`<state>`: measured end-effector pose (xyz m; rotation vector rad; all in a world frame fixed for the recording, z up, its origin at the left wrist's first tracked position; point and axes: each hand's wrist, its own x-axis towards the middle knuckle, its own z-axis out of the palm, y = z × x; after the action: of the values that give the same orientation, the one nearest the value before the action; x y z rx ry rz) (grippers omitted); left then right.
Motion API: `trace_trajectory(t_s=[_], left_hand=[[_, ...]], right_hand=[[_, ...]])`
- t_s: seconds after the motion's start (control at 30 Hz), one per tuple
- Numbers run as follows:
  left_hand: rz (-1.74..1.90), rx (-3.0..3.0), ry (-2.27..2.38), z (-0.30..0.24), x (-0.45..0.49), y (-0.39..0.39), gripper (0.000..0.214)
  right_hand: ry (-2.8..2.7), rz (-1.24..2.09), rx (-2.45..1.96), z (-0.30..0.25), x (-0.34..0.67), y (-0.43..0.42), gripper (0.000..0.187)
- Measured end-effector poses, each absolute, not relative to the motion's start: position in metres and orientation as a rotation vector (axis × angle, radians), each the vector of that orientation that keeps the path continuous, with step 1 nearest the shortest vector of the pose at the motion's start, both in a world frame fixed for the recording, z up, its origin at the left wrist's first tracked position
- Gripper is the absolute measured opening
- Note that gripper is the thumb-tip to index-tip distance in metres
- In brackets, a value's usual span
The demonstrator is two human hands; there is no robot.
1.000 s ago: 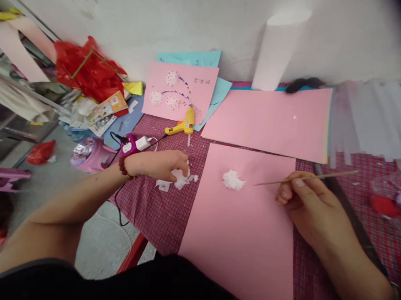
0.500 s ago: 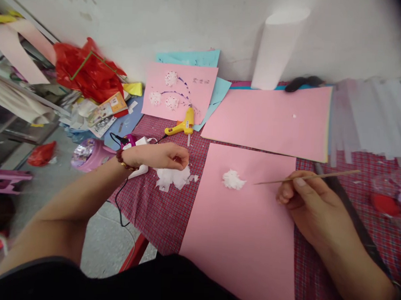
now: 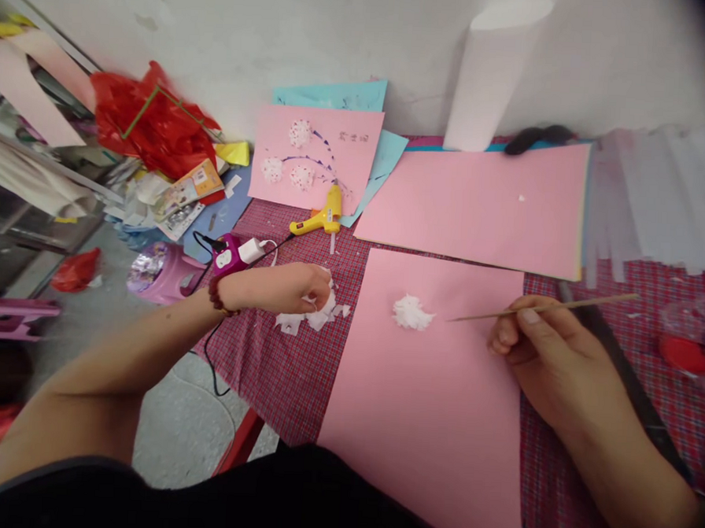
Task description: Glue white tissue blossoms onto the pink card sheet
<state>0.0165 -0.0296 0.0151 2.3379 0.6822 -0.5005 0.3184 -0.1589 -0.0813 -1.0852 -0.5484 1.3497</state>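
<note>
My left hand [image 3: 304,289] is closed in a pinch at the pile of torn white tissue paper pieces [image 3: 290,322], left of the pink sheet. A bit of white paper shows between its fingertips; the hand hides part of the pile. My right hand [image 3: 538,337] holds a thin wooden stick [image 3: 599,301] between thumb and fingers, over the right side of the pink sheet [image 3: 427,410]. The stick's narrow tip points left toward a fluffy white paper tuft [image 3: 412,312] on the sheet, and is apart from it.
A yellow glue gun [image 3: 324,215] rests behind my left hand, near a purple power strip [image 3: 228,256] with cords. At the back stand a decorated pink card [image 3: 349,169], a pink paper stack [image 3: 467,211] and a white roll [image 3: 486,82]. Translucent strips [image 3: 656,209] lie far right.
My left hand has lowered slightly onto the white paper pieces, its fingers now pinching there. My right hand and the stick have stayed nearly still.
</note>
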Motion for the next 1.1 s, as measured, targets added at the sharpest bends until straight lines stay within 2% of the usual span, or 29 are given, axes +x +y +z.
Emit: trace_trajectory(t_s=[0.27, 0.47, 0.63, 0.8, 1.1], left_hand=[[-0.335, 2.119, 0.834, 0.018, 0.031, -0.001, 0.004], [-0.293, 1.965, 0.861, 0.005, 0.042, 0.005, 0.029], [-0.285, 1.844, 0.911, -0.012, 0.046, 0.014, 0.014], [-0.222, 2.022, 0.904, -0.015, 0.055, 0.017, 0.013], [0.18, 2.481, 1.01, -0.003, 0.086, 0.004, 0.011]], right_hand=[[-0.558, 1.344, -1.098, -0.084, 0.319, -0.161, 0.008], [-0.578, 1.364, -1.113, -0.088, 0.322, -0.16, 0.01], [-0.573, 1.353, -1.12, -0.088, 0.322, -0.158, 0.01], [-0.573, 1.344, -1.109, -0.087, 0.321, -0.158, 0.01], [-0.661, 1.273, -1.109, -0.089, 0.319, -0.16, 0.005]])
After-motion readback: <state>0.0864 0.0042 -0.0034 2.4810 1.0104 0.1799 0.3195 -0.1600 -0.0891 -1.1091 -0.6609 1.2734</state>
